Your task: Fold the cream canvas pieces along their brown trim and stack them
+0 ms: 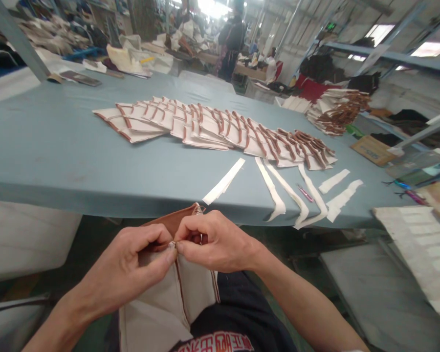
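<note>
Both my hands meet just below the table's front edge, over my lap. My left hand (132, 264) and my right hand (214, 242) each pinch the top of a cream canvas bag piece with brown trim (165, 308), fingertips touching at a small spot on its seam. The piece hangs down over my dark trousers. On the blue-grey table (58, 146) beyond lies a long overlapping row of similar cream pieces with brown straps (220, 129).
Several loose cream fabric strips (278, 188) lie near the table's front edge, with a small pink tool (305, 193) among them. A stack of strapped pieces (337, 110) sits far right. A person (231, 41) stands at the back among shelving and piled fabric.
</note>
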